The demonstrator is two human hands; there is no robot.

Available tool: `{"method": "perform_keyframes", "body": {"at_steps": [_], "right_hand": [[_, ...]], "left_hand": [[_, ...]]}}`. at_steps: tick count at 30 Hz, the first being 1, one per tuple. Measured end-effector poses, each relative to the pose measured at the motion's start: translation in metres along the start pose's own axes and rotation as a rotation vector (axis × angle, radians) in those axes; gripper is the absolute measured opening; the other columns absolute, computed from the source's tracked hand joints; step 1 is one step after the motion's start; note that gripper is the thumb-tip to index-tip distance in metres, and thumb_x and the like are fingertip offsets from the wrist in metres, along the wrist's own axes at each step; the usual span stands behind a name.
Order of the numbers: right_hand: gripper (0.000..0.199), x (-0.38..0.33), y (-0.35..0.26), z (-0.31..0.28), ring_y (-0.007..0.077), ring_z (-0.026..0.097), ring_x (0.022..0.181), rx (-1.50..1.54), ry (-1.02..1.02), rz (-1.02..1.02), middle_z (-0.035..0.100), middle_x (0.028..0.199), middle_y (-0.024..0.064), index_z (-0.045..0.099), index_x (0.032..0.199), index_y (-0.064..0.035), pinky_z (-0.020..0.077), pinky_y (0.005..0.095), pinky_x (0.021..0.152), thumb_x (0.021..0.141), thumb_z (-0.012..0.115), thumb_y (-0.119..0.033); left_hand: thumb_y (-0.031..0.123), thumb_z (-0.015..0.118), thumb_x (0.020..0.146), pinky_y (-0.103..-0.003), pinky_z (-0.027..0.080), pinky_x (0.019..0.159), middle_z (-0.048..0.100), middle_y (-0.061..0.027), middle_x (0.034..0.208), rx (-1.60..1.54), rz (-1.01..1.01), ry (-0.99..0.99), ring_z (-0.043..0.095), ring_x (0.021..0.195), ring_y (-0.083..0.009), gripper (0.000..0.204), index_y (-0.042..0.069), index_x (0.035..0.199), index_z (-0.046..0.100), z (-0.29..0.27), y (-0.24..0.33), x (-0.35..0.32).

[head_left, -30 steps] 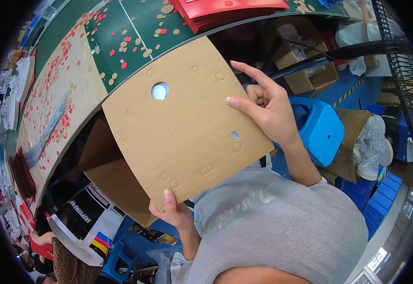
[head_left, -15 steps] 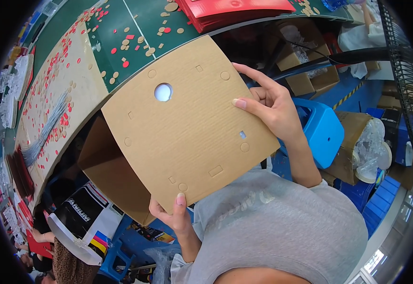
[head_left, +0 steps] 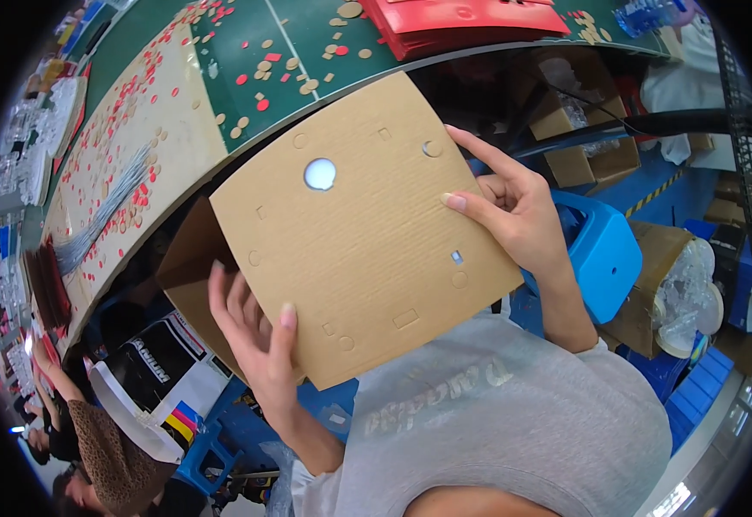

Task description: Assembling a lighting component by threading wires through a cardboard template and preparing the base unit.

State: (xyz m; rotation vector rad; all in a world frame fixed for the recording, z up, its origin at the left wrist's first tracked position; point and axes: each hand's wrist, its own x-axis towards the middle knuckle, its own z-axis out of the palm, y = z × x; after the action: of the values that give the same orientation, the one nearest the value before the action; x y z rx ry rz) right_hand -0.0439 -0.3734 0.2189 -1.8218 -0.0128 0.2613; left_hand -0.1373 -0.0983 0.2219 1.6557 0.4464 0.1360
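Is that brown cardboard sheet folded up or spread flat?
Spread flat: the cardboard sheet shows one broad face with no fold across it, as the right hand holds its edge. Its underside is hidden.

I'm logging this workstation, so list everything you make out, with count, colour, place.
sheet: one, brown, centre
table: one, green and cream, top and left
pieces: many, red and brown, on table
stack: one, red, table's near edge
wires: one bundle, grey, table's left
panels: several, dark red, far left
boxes: several, brown, under table and at right
stools: two, blue, right and lower left
bag: one, black and white, lower left
plastic: uncounted, clear, at right
rack: one, black, right edge
people: at least two, dark tops, lower left
shirt: one, grey, bottom centre
left hand: one, open, sheet's lower left edge
right hand: one, bare, pinching sheet's right edge
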Motion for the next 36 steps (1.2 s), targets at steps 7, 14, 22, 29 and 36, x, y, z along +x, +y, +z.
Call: {"method": "perform_keyframes", "body": {"at_steps": [7, 14, 22, 29, 36], "right_hand": [[0.065, -0.005, -0.003, 0.003, -0.0008, 0.048, 0.054, -0.002, -0.001, -0.026, 0.061, 0.064, -0.0015, 0.048, 0.151, -0.0028, 0.0309, 0.0172, 0.053, 0.090, 0.071, -0.002], [0.071, 0.002, -0.006, -0.001, -0.0009, 0.049, 0.058, 0.031, -0.082, -0.014, 0.063, 0.071, -0.0008, 0.042, 0.155, -0.0040, 0.0320, 0.0175, 0.055, 0.089, 0.068, -0.002], [0.067, 0.023, -0.020, -0.011, 0.0268, 0.060, 0.121, -0.521, 0.053, -0.506, 0.059, 0.136, 0.0186, 0.056, 0.145, -0.0064, 0.0499, 0.0353, 0.093, 0.080, 0.072, -0.011], [0.049, 0.026, -0.027, -0.012, 0.0378, 0.039, 0.145, -0.715, -0.258, -0.525, 0.046, 0.155, 0.0140, 0.071, 0.131, -0.0224, 0.0393, 0.0492, 0.115, 0.082, 0.076, -0.019], [0.051, 0.022, -0.029, -0.007, 0.0421, 0.037, 0.145, -0.715, -0.225, -0.523, 0.044, 0.157, 0.0177, 0.071, 0.130, -0.0160, 0.0356, 0.0497, 0.117, 0.080, 0.073, -0.009]], "left_hand": [[0.006, 0.069, 0.084, -0.040, 0.040, 0.113, 0.050, -0.0209, 0.149, 0.063, 0.080, -0.124, 0.052, 0.134, -0.0300, 0.074, 0.006, 0.153, 0.043, 0.015, 0.014, 0.044], [0.008, 0.069, 0.082, -0.039, 0.039, 0.114, 0.048, -0.0234, 0.151, -0.113, 0.014, -0.143, 0.051, 0.136, -0.0295, 0.078, 0.004, 0.155, 0.042, 0.019, 0.015, 0.045], [0.004, 0.068, 0.083, -0.037, 0.038, 0.114, 0.049, -0.0234, 0.150, -0.236, 0.015, -0.126, 0.050, 0.137, -0.0277, 0.075, 0.001, 0.154, 0.042, 0.028, 0.011, 0.047], [0.004, 0.069, 0.087, -0.035, 0.046, 0.106, 0.061, -0.0183, 0.134, 0.029, 0.054, -0.107, 0.061, 0.120, -0.0233, 0.059, 0.001, 0.144, 0.055, 0.027, 0.019, 0.052], [0.008, 0.070, 0.086, -0.037, 0.041, 0.110, 0.061, -0.0160, 0.135, 0.381, 0.118, -0.061, 0.059, 0.122, -0.0257, 0.054, 0.005, 0.139, 0.062, 0.024, 0.018, 0.055]]}}
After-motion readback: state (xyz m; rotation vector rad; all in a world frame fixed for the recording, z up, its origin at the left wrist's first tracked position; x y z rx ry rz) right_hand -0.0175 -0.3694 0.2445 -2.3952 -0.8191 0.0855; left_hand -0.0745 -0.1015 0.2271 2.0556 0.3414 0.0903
